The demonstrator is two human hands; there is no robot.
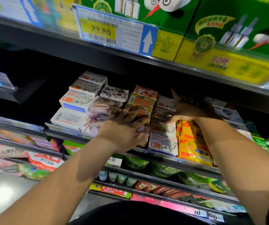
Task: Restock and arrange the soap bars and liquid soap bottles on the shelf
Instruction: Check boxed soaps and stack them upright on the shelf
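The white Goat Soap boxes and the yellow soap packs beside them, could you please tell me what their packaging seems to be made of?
White rectangular Goat Soap boxes: probably printed cardboard, fairly matt, given flat faces and square corners. Yellow soap packs: likely thin plastic film, slightly glossy, since the surface wrinkles and bulges; blur leaves this open.

The person wears a black short-sleeved top (138, 213).

soap boxes (75, 101) left of packets (193, 143)
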